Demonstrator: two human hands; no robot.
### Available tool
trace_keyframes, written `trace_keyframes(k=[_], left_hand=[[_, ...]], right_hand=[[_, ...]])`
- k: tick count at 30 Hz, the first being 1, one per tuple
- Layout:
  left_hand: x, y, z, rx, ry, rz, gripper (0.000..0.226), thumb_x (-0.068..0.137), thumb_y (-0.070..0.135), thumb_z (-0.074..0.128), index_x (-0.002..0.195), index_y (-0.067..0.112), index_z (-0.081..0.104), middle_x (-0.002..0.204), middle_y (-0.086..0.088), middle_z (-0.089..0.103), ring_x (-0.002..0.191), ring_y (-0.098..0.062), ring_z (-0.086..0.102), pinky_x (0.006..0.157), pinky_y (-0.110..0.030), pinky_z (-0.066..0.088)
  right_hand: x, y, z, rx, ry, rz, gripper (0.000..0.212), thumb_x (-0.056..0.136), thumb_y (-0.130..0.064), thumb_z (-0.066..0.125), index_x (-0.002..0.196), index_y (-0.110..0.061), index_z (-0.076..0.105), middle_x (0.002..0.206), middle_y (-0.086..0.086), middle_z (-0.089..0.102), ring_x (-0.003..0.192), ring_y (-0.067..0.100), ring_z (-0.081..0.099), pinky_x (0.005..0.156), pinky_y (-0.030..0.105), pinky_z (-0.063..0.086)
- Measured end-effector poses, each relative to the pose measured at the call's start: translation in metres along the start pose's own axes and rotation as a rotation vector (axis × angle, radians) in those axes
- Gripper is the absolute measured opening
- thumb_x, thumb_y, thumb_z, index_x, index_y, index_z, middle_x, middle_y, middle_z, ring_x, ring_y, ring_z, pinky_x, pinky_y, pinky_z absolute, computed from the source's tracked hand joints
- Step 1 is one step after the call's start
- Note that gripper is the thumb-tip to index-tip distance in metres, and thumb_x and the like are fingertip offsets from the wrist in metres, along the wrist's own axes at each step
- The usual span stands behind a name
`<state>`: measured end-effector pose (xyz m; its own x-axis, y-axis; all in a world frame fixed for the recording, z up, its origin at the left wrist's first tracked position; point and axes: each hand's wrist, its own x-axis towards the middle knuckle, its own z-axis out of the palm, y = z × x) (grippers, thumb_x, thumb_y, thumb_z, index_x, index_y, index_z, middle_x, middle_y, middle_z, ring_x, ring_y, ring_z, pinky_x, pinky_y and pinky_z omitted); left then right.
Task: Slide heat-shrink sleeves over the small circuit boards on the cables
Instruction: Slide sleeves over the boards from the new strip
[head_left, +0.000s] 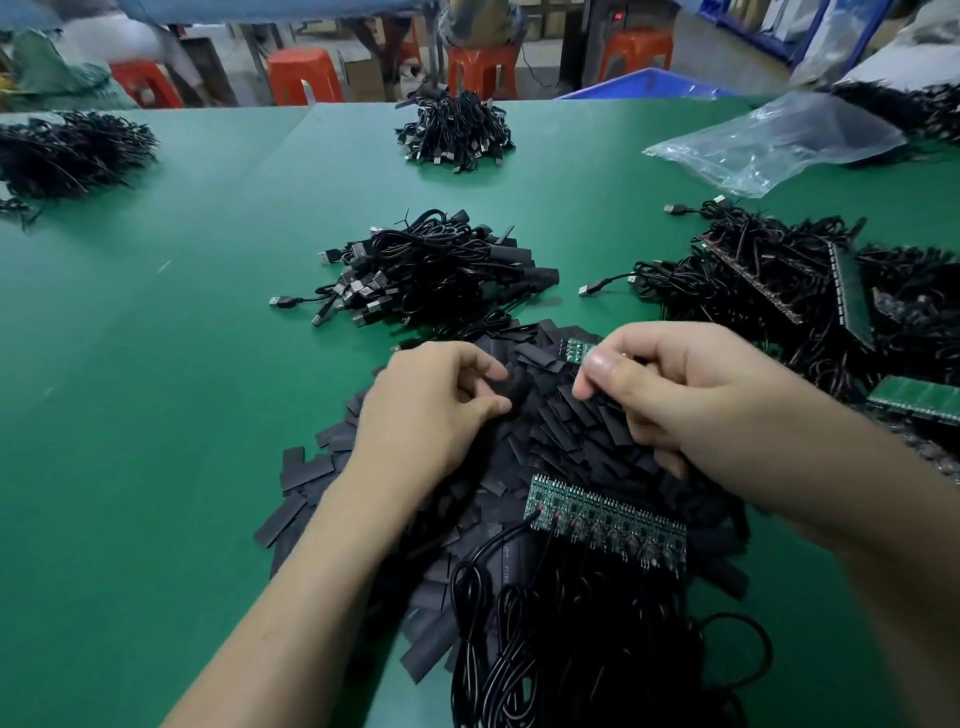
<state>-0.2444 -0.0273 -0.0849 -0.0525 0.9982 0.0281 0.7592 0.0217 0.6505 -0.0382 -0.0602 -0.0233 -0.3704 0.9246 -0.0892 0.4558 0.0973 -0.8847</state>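
Head camera, looking down at a green table (156, 364). A wide pile of flat black heat-shrink sleeves (571, 436) lies in the middle, and both hands work above it.

The left hand (426, 410) hovers over the pile's left half, its fingers curled, with thumb and forefinger pinching one sleeve (519, 397), which is blurred. The right hand (675, 384) is over the right half with its fingers curled and thumb pressed to forefinger. What it holds, if anything, is hidden.

A strip of small green circuit boards (608, 514), with black cables attached, rests on the pile's near edge. A heap of cables (431, 275) sits just beyond the pile.

Likely risks: the flattened sleeve may not open, may snag on a board's corner or may strain the thin solder joints. Two stuck sleeves could also come up together.
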Motion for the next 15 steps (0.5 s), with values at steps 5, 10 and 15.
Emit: trace_keyframes(k=[5, 10, 15], left_hand=[[-0.006, 0.004, -0.042, -0.38, -0.388, 0.101, 0.014, 0.083, 0.012, 0.081, 0.094, 0.019, 0.076, 0.077, 0.0, 0.07, 0.071, -0.012, 0.064, 0.073, -0.026, 0.053], [-0.018, 0.015, -0.056, -0.617, -0.562, 0.206, 0.018, 0.079, 0.015, 0.076, 0.096, 0.011, 0.075, 0.079, -0.005, 0.072, 0.069, -0.013, 0.071, 0.066, -0.017, 0.053], [-0.021, 0.025, -0.053, -0.459, -0.357, 0.314, 0.016, 0.082, 0.016, 0.081, 0.097, 0.017, 0.076, 0.078, -0.001, 0.069, 0.069, -0.008, 0.061, 0.07, -0.018, 0.049]], right_hand=[[0.004, 0.003, 0.003, -0.133, 0.1, 0.006, 0.033, 0.084, -0.055, 0.062, 0.089, -0.023, 0.065, 0.051, -0.02, 0.052, 0.046, -0.003, 0.047, 0.053, 0.022, 0.036], [0.003, 0.003, 0.007, -0.125, 0.08, -0.008, 0.042, 0.08, -0.057, 0.062, 0.087, -0.016, 0.064, 0.057, -0.008, 0.042, 0.05, 0.007, 0.036, 0.054, 0.027, 0.03], [0.004, 0.003, 0.006, -0.044, 0.11, -0.051, 0.039, 0.091, -0.045, 0.067, 0.085, -0.008, 0.063, 0.059, 0.016, 0.047, 0.053, 0.017, 0.039, 0.053, 0.042, 0.032]])
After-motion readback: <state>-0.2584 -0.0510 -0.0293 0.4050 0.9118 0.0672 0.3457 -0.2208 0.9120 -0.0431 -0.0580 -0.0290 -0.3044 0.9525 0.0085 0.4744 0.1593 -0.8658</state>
